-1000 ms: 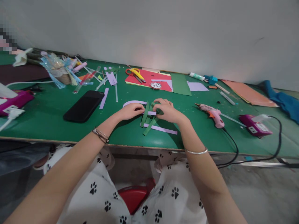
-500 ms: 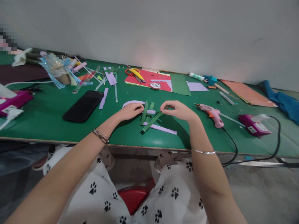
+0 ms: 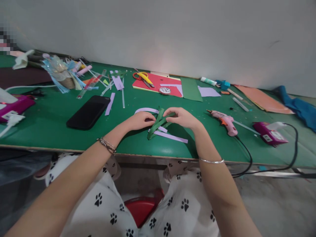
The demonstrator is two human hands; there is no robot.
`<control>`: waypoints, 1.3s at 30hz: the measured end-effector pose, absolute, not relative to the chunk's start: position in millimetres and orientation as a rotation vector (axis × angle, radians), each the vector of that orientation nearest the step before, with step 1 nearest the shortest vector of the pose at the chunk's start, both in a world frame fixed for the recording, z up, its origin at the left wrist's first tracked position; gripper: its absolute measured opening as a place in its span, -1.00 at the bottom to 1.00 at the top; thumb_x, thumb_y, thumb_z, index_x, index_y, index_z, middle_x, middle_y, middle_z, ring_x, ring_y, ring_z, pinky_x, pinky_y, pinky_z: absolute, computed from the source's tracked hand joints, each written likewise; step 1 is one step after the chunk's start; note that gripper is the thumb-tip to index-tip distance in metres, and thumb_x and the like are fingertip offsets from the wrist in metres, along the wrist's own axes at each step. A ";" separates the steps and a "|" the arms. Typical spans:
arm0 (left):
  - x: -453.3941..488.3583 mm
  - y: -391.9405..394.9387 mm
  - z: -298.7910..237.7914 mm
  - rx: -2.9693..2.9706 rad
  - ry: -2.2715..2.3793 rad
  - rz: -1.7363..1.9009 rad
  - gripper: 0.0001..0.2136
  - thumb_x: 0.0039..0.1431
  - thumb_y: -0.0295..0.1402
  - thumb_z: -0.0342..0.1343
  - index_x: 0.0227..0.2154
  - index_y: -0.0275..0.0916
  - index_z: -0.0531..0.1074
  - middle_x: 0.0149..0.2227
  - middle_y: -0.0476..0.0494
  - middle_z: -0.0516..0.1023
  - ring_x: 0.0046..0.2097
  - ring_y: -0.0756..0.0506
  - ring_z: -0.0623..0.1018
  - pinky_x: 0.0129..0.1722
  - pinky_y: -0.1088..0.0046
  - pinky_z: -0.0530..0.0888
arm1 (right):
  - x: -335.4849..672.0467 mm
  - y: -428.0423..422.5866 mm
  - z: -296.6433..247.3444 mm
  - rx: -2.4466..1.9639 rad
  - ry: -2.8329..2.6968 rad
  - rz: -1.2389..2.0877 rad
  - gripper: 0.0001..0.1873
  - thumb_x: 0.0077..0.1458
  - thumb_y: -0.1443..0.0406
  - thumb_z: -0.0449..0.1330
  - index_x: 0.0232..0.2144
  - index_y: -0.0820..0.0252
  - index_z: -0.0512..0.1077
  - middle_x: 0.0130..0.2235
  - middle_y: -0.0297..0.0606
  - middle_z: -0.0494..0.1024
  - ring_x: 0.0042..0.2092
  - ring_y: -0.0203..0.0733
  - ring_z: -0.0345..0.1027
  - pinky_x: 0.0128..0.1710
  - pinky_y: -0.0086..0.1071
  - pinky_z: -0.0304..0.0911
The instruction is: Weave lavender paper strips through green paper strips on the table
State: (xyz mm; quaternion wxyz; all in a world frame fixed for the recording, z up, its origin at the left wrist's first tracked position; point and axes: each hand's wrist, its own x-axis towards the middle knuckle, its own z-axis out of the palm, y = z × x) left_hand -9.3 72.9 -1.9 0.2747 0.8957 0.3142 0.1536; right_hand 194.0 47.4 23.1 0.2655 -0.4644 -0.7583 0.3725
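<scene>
Fingers pinched, my left hand (image 3: 142, 121) grips the left side of a folded green paper strip (image 3: 154, 128) low over the table. My right hand (image 3: 183, 117) has its thumb and fingertips curled round the upper right end of this green strip, which slants up from its fold. Behind and under it lies another green strip (image 3: 161, 113). Beneath the green pieces lie purple paper strips, one long and flat (image 3: 172, 137), and one curved (image 3: 145, 109) behind my left hand. The fingertips partly cover where the strips cross.
A black phone (image 3: 88, 112) lies left, a pink glue gun (image 3: 225, 122) right, its cord running to a magenta power socket (image 3: 270, 133). Behind are yellow-handled scissors (image 3: 145, 79) on red paper (image 3: 170, 86), green paper (image 3: 191, 89), and a glue stick (image 3: 207, 81). The table's front edge is near my forearms.
My right hand has moved left, bringing the slanted green strip closer to my left hand. My left hand has shifted slightly right, and the curved purple strip has slid right with it.
</scene>
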 end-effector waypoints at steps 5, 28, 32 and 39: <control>-14.2 67.6 4.3 2.477 0.895 0.465 -0.71 0.14 -0.30 -0.15 -0.37 -0.29 0.47 -0.32 -0.15 0.50 -0.29 -0.06 0.45 -0.28 0.46 0.33 | 189.6 48.1 16.7 -1.274 -1.989 0.928 -0.77 -0.15 0.39 0.10 -0.33 0.23 0.35 -0.30 -0.27 0.43 -0.29 -0.29 0.31 -0.33 -0.38 0.26; -34.7 19.9 11.3 2.739 0.980 0.320 -0.67 0.00 -0.15 0.14 -0.23 -0.24 0.32 -0.22 -0.11 0.40 -0.16 -0.13 0.39 -0.17 0.34 0.23 | 215.5 32.6 23.4 -1.750 -2.258 0.404 -0.57 -0.10 0.41 0.11 -0.10 0.22 0.32 -0.28 -0.20 0.38 -0.32 -0.22 0.27 -0.28 -0.31 0.23; -33.3 16.9 10.5 2.763 0.928 0.299 -0.82 0.06 -0.27 0.13 -0.35 -0.27 0.33 -0.31 -0.04 0.45 -0.26 -0.06 0.43 -0.27 0.43 0.20 | 217.0 36.1 15.7 -1.536 -2.423 0.456 -0.53 -0.10 0.45 0.08 -0.06 0.16 0.33 -0.14 -0.14 0.35 -0.13 -0.13 0.26 -0.12 -0.23 0.20; -24.2 11.2 4.5 2.795 0.837 0.339 -0.87 0.08 -0.33 0.13 -0.47 -0.28 0.36 -0.41 0.00 0.50 -0.34 -0.04 0.46 -0.32 0.45 0.21 | 212.4 45.9 16.5 -1.564 -2.444 0.539 -0.72 -0.07 0.40 0.10 -0.23 0.23 0.40 -0.29 -0.21 0.37 -0.40 -0.31 0.23 -0.31 -0.37 0.23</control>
